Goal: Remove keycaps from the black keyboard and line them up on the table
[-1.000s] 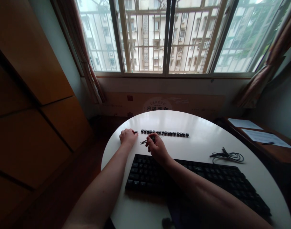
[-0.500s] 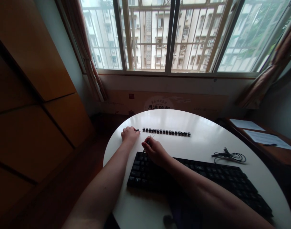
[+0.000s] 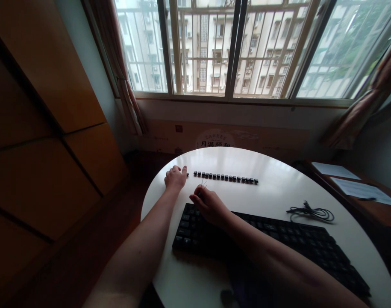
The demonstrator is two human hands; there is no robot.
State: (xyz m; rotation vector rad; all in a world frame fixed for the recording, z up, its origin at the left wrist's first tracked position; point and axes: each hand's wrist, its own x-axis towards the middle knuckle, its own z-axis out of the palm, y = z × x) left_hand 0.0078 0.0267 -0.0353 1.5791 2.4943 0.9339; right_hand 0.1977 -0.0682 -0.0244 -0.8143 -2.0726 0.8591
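Note:
A black keyboard (image 3: 278, 246) lies across the near side of a round white table (image 3: 278, 192). Beyond it stands a row of several loose black keycaps (image 3: 225, 177). My left hand (image 3: 175, 176) rests on the table at the row's left end, fingers curled, its fingertips at a single keycap (image 3: 187, 174) there. My right hand (image 3: 208, 205) hovers over the keyboard's top left corner, closed around a thin wire keycap puller (image 3: 203, 185) whose prongs stick up past the fingers.
A coiled black cable (image 3: 312, 212) lies on the table at the right. A low wooden desk with papers (image 3: 352, 184) stands to the right. A wooden cabinet (image 3: 44, 128) fills the left. A barred window and cardboard box lie beyond.
My right hand has drawn back from the keycap row to the keyboard's top left corner, turning the puller upright. The left hand stays at the row's left end.

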